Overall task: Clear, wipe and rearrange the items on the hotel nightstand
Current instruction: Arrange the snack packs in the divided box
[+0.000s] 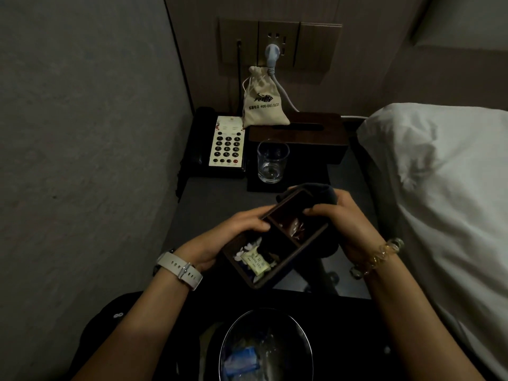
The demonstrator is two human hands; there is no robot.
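A dark wooden tray [288, 264] with compartments holding tea sachets and packets is lifted above the nightstand [214, 199]. My left hand [233, 229] grips its left rim. My right hand [346, 215] holds a dark cloth [321, 193] against the tray's far right side, fingers curled over it. On the nightstand stand a black phone [222, 148] with a white keypad, a clear glass [272, 162] on a black mat, a dark tissue box [302, 133], and a beige drawstring pouch [262, 101] on top of the box.
A plug and grey cable [272, 53] hang from the wall socket behind the pouch. The bed with white bedding [439, 188] lies at the right. A bin with rubbish [264, 350] sits below, near me. A grey wall stands at the left.
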